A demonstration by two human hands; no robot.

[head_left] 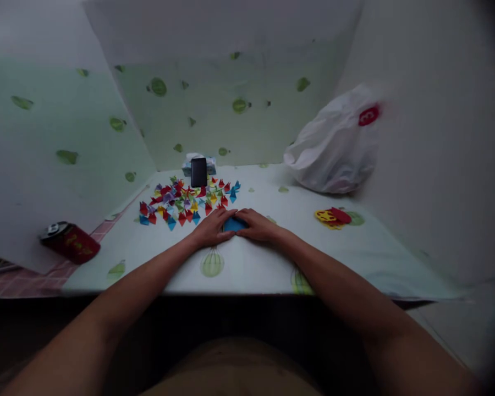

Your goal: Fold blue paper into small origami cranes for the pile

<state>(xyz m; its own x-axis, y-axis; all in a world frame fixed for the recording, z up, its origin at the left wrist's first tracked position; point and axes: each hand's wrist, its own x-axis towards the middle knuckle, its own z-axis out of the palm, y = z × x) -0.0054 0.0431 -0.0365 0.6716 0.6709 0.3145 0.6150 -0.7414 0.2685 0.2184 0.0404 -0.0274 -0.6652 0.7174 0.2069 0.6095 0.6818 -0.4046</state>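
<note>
Both the left hand (212, 228) and right hand (259, 226) lay flat, fingers extended, pressing a blue paper (233, 224) onto the table (247, 269), folded paper pieces (185, 201) at eleven o'clock.

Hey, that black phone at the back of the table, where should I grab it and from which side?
Probably by its two long edges, coming from the front over the pile of folded paper pieces. The black phone seems propped against the tissue pack behind it, screen facing you, so its sides look free while its back is blocked. Both hands now press the blue paper.
</note>
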